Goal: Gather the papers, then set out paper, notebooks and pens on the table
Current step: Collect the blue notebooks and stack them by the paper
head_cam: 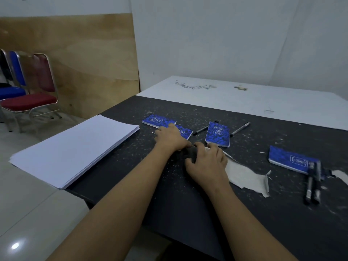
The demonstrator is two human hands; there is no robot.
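1. I see a dark, scuffed desk before a pale wall, with chairs off to the left.
2. A stack of white paper lies at the desk's left edge.
3. Four blue notebooks lie spread across the desk. Single pens lie beside the middle one, and a pair lies by the rightmost.
4. My left hand rests curled on the second notebook.
5. My right hand curls over something dark and blurred. I cannot tell whether either hand has a grip.

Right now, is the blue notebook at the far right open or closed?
Closed: the notebook lies flat on the table, its blue printed cover facing up and no pages spread.
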